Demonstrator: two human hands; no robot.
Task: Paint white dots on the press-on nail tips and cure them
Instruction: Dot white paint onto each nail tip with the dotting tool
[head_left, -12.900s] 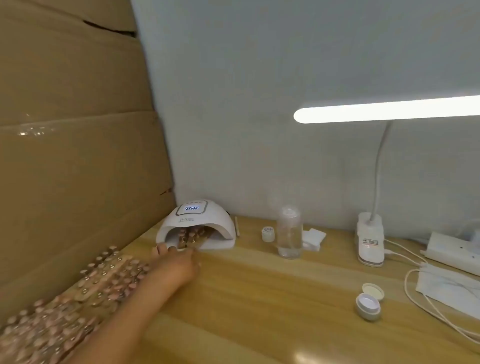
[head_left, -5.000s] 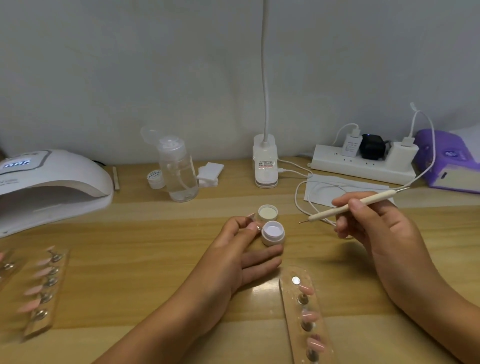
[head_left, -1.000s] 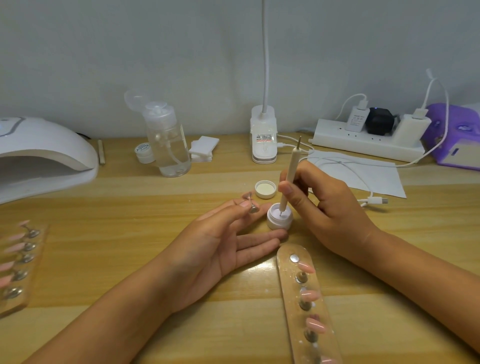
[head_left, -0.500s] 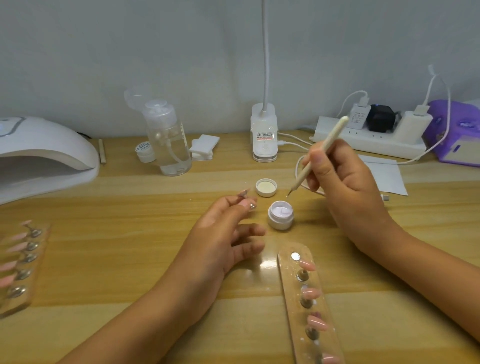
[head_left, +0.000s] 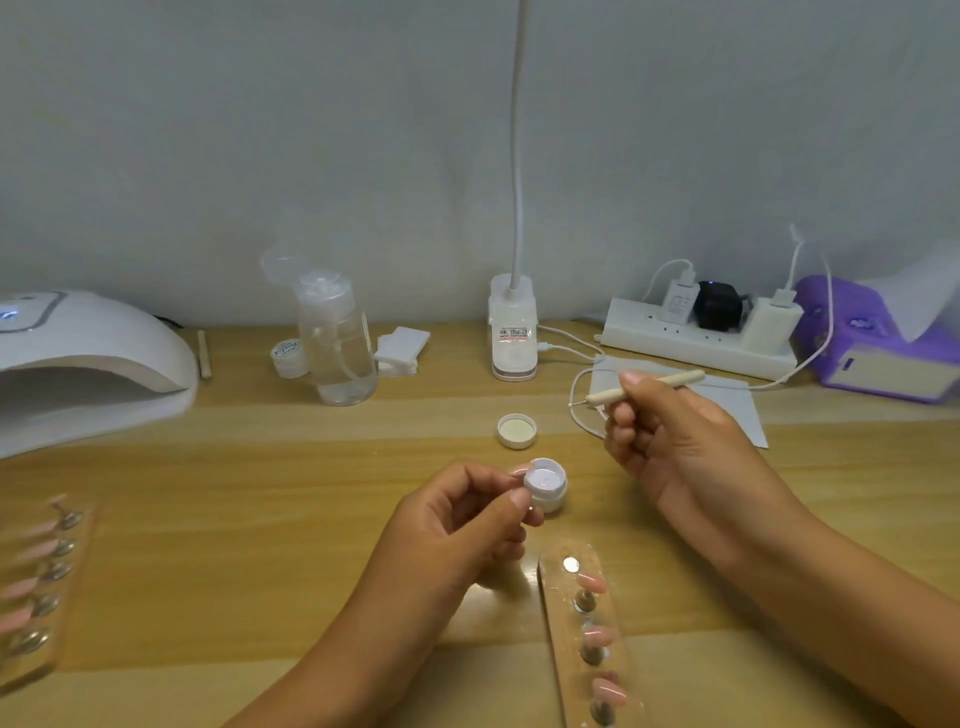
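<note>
Two hands are over the tabletop (head_left: 249, 499) at mid-frame. The left hand (head_left: 467, 525) pinches a small pink nail tip (head_left: 518, 471), mostly hidden, just beside the open gel pot (head_left: 545, 484). The right hand (head_left: 675, 447) is wrapped round the dotting pen (head_left: 644, 387), its point aimed left, apart from the pot. A nail strip (head_left: 589, 629) lies lower right of centre, and the curing lamp (head_left: 83, 353) stands far left.
</note>
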